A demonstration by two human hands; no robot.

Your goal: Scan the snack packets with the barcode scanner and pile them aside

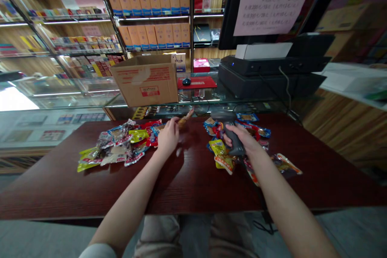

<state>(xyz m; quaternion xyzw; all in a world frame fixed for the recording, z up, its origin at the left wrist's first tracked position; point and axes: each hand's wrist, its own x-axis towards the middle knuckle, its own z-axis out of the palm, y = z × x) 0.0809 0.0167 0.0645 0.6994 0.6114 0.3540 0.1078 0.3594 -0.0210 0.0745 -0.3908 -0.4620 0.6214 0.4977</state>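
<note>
My right hand (240, 137) is wrapped round the grip of a dark barcode scanner (235, 139) above the right part of the table. Under and around it lie snack packets, among them a yellow packet (222, 155) and an orange-edged packet (286, 165). My left hand (169, 135) pinches a small brownish snack packet (186, 117), blurred and partly hidden by the fingers. Left of that hand spreads a pile of snack packets (117, 143) in silver, red, blue and yellow.
A dark red wooden table (193, 185) carries both piles. Behind it stand a glass counter with an open cardboard box (146, 82), a mouse (186, 82) on a red mat, and a black cash register (269, 72) with a paper-covered monitor (269, 4). Stocked shelves line the wall.
</note>
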